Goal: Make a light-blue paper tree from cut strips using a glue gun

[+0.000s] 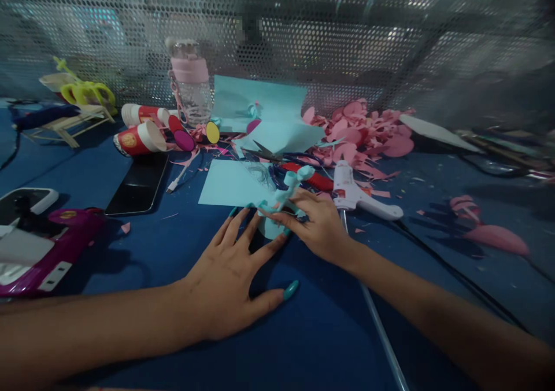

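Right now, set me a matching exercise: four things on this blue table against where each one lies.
Things:
1. glue gun
2. phone
3. pink bottle
4. pink paper petals

Places:
A. far back by the mesh wall, left of the light blue sheets
B. just right of the right hand
C. flat, screen up, left of the left hand, near the paper cups
D. heaped at the back right

Pairs: 1-B, 2-C, 3-A, 4-D
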Available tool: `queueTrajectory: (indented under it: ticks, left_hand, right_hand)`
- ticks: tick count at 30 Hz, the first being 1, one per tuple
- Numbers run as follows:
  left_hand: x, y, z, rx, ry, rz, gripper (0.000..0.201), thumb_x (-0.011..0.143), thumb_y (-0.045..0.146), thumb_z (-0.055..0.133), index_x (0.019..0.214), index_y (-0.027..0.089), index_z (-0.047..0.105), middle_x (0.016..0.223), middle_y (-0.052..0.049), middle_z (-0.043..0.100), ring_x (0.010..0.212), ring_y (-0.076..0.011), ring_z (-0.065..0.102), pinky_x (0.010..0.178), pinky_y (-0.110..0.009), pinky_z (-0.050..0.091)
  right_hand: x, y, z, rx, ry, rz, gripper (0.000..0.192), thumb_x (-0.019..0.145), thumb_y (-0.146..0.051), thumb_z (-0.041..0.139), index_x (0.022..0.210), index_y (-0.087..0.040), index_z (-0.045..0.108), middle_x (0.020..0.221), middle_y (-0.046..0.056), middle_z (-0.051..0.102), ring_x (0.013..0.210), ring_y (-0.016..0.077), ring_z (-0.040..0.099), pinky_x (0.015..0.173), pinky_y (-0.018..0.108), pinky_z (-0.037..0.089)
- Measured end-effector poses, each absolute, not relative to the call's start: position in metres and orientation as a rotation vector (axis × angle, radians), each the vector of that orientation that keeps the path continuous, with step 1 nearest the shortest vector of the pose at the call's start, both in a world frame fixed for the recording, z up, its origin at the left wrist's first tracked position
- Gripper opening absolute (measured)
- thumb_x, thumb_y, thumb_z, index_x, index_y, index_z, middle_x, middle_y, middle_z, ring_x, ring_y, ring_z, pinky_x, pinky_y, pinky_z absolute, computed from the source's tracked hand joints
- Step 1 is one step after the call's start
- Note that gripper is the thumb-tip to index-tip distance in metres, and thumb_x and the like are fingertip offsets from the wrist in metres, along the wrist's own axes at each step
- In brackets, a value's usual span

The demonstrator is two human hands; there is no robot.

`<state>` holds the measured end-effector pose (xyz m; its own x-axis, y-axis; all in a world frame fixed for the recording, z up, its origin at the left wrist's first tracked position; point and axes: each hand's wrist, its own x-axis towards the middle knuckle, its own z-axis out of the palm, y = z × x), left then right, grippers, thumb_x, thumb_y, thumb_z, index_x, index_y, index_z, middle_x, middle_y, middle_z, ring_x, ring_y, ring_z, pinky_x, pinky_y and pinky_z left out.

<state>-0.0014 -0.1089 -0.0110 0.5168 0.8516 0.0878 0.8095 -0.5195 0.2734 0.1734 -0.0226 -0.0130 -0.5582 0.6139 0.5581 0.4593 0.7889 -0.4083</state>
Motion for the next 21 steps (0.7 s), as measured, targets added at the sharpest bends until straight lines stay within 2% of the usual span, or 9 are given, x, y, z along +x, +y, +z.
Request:
queueTrajectory:
  ticks: [6,12,21]
  left_hand:
    - [-0.0016,-0.1087,-0.0112,2.558,1.42,0.297,0.065,0.078,0.063,0.033,0.136,0.034,0.024,0.143,-0.008,0.022,0.131,-0.0381,0.012,0.098,-0.061,0.025]
    - [-0.0009,-0.1088,-0.0104,2.551,1.43,0.303,0.064,0.078,0.062,0.034,0.134,0.033,0.027,0.142,-0.008,0.023,0.131,-0.0376,0.013,0.098,-0.06,0.026]
    - [-0.0022,-0.1083,-0.0113,2.553,1.409,0.322,0.065,0.077,0.062,0.035,0.135,0.033,0.027,0.142,-0.008,0.023,0.131,-0.0378,0.013,0.099,-0.06,0.024]
  right_hand:
    - [0.1726,-0.021,-0.0136,-0.889,-2.207,0.39,0.016,0.073,-0.032,0.064,0.074,-0.016,0.062,0.078,0.005,0.064,0.076,0.0178,0.06,0.067,0.028,0.046]
    - [0.1724,-0.019,-0.0107,-0.924,-2.209,0.451,0.019,0.07,-0.032,0.067,0.062,-0.016,0.062,0.069,0.004,0.06,0.071,0.0165,0.057,0.063,0.028,0.045]
    - [0.1736,-0.0182,-0.0098,-0.955,-2.176,0.496,0.017,0.067,-0.033,0.069,0.064,-0.017,0.062,0.07,0.003,0.061,0.07,0.0157,0.056,0.063,0.028,0.044]
